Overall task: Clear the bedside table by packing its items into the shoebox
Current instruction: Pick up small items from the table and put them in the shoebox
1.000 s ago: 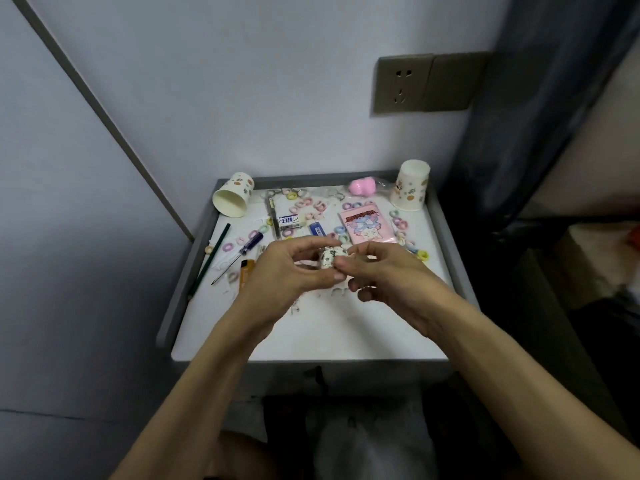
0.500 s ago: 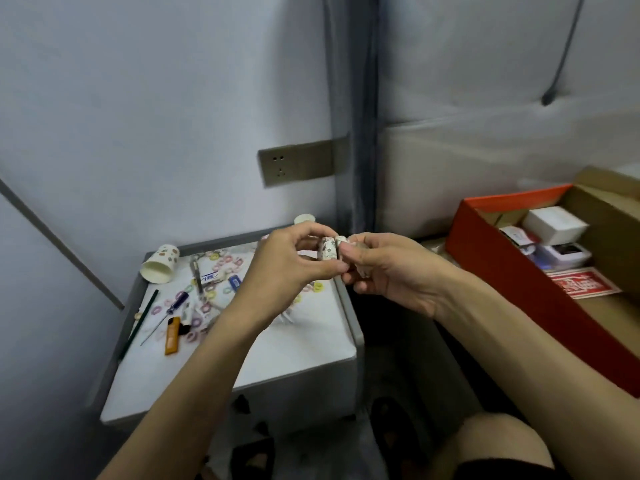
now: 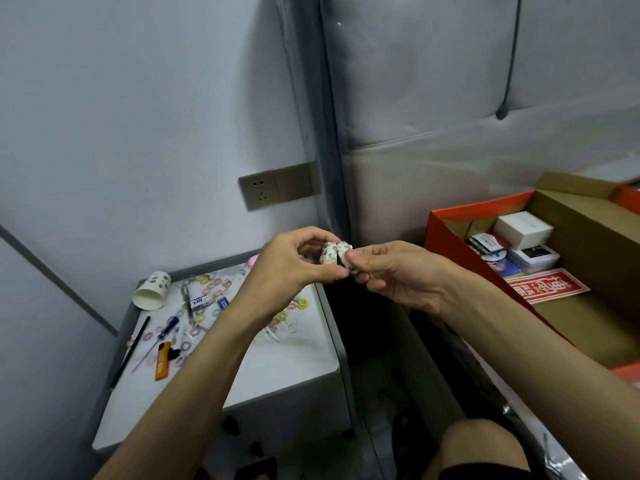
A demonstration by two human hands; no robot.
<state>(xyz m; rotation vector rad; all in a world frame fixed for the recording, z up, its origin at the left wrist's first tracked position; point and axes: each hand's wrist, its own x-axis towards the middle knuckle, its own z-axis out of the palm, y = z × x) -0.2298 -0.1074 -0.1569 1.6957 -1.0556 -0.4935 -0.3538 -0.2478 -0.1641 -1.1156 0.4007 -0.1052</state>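
Observation:
Two small patterned tape rolls (image 3: 333, 255) sit side by side in the air between my hands. My left hand (image 3: 289, 268) pinches the left roll and my right hand (image 3: 398, 271) pinches the right one, above the right edge of the bedside table (image 3: 311, 362). The orange shoebox (image 3: 446, 237) stands open at the right, with a white box (image 3: 524, 229), cards and a red paper (image 3: 550, 285) inside. Many small coloured rings (image 3: 207, 289) are strewn over the table's top.
A patterned paper cup (image 3: 152, 290) lies on its side at the table's back left. A screwdriver (image 3: 162, 334), an orange utility knife (image 3: 162, 361), a dark pencil (image 3: 133, 344) and a pen (image 3: 187, 299) lie nearby. My knee (image 3: 485, 448) shows at the bottom right.
The view has swung right from the table to the shoebox. Both hands, still holding the tape rolls, have moved up and right from over the table's middle to its right edge.

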